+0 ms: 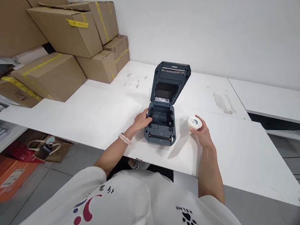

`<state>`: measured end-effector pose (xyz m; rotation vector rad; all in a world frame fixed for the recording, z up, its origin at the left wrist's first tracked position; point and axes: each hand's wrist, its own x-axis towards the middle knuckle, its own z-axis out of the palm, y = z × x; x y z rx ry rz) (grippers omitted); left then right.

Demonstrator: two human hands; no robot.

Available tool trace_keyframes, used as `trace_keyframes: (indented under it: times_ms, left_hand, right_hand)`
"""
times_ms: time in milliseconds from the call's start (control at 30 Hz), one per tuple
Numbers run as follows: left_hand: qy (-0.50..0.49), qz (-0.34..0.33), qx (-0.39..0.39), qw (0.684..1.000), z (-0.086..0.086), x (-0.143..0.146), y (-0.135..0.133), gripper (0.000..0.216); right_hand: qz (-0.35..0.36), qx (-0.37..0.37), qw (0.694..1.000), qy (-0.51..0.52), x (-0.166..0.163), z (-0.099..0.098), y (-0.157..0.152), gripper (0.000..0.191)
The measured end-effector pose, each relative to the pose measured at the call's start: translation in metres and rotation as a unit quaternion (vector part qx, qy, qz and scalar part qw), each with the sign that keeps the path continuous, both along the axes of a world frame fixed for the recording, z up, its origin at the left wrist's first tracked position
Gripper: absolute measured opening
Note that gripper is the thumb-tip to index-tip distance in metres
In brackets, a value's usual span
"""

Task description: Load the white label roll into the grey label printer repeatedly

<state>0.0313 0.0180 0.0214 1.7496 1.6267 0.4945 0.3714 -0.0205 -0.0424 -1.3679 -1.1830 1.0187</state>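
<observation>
A dark grey label printer (161,127) stands on the white table with its lid (171,80) tipped up and back. Its inner bay is in view, with a roller along the front edge. My left hand (141,120) grips the left side wall of the printer, thumb over the rim and the other fingers mostly out of sight. To the right of the printer, my right hand (202,132) is closed around a roll of white labels (194,122). The roll is apart from the printer, its round end facing up.
Cardboard boxes (65,29) with yellow tape are piled at the table's left end. A white wall rises behind the table (95,115). Below on the left are an orange box (6,181) and a paper bag (58,150). A shelf (291,132) stands at the right.
</observation>
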Motion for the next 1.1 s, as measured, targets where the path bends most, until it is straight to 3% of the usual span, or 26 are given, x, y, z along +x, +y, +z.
trace_keyframes:
  times_ms: [100,233,367,467,533,600,700,833,933,1033,1100]
  left_hand:
    - [-0.006,0.005,0.005,1.000,-0.001,0.000,-0.001,0.071]
    - [-0.014,0.009,0.003,1.000,-0.001,0.000,-0.001,0.073]
    - [-0.016,0.010,-0.007,1.000,-0.001,0.000,-0.001,0.075]
    - [-0.021,0.007,-0.008,1.000,-0.001,-0.001,0.000,0.075]
    - [-0.024,0.003,-0.007,1.000,-0.002,-0.001,0.000,0.074]
    - [-0.028,0.003,-0.002,1.000,-0.003,-0.002,-0.001,0.074]
    - [-0.040,0.003,0.006,0.999,-0.004,-0.003,-0.003,0.074]
    - [-0.044,0.002,-0.003,0.999,-0.004,-0.003,-0.004,0.074]
    - [-0.045,0.010,-0.006,0.999,-0.005,-0.002,-0.003,0.075]
    - [-0.052,0.012,-0.006,0.999,-0.006,-0.002,-0.002,0.074]
    - [-0.056,0.010,-0.007,0.998,-0.007,-0.002,-0.002,0.073]
  right_hand:
    - [-0.033,-0.030,0.997,-0.058,-0.003,-0.005,-0.005,0.103]
    - [-0.034,-0.017,0.998,-0.055,-0.020,0.011,-0.005,0.079]
    - [0.052,0.050,0.997,-0.033,-0.052,0.057,0.005,0.067]
    - [0.131,0.090,0.982,-0.103,-0.083,0.098,0.022,0.075]
    - [0.202,0.116,0.934,-0.270,-0.102,0.121,0.036,0.079]
    - [0.245,0.112,0.849,-0.454,-0.119,0.133,0.050,0.075]
    - [0.281,0.071,0.751,-0.594,-0.138,0.132,0.067,0.071]
    - [0.325,0.059,0.706,-0.626,-0.146,0.109,0.075,0.074]
    - [0.320,0.077,0.726,-0.603,-0.143,0.095,0.070,0.074]
    - [0.293,0.150,0.830,-0.450,-0.136,0.097,0.063,0.051]
    - [0.168,0.234,0.898,-0.331,-0.131,0.108,0.066,0.043]
